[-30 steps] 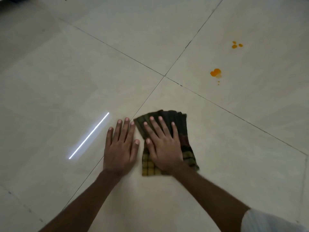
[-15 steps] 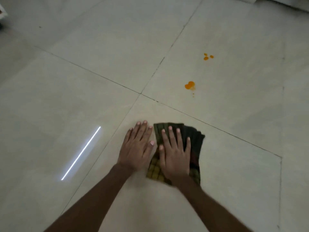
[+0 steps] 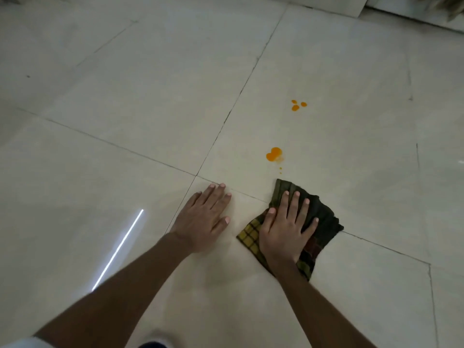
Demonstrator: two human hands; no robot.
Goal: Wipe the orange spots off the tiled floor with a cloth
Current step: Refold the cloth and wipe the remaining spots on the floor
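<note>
Cloth slid nearer orange spots on tiled floor.

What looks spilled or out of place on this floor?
Orange spots sit unwiped on the floor: a big blot just beyond the cloth and a small cluster farther off. Nothing else stands out.

Bare forearms, with a white sleeve edge at the left arm.
</note>
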